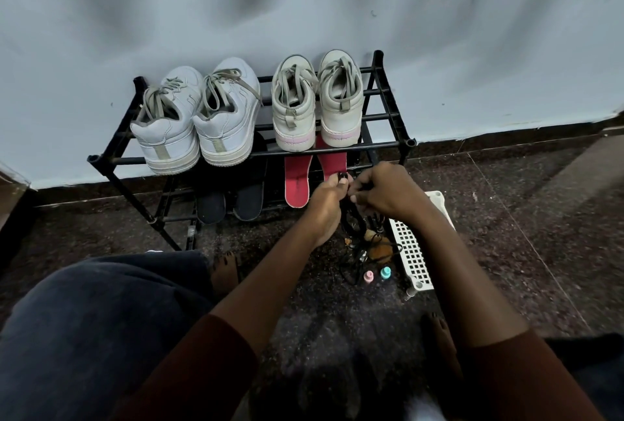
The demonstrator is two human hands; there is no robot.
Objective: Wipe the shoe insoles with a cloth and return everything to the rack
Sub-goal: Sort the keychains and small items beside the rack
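Observation:
A black two-tier shoe rack (111, 160) stands against the wall. Its top shelf carries a white pair of sneakers (196, 116) and a beige pair with pink stripes (317, 106). On the lower shelf lie two red insoles (297, 184) and two black insoles (229, 201). My left hand (326, 199) and my right hand (385, 191) meet in front of the rack's right end, both pinching a black cord or strap (353, 218) that hangs down between them. No cloth is visible.
A white perforated plastic basket (412, 248) sits on the dark stone floor under my right forearm. Beside it lie tangled black cables, a pink (368, 276) and a teal (385, 272) small cap-like object. My knees and bare feet are close below.

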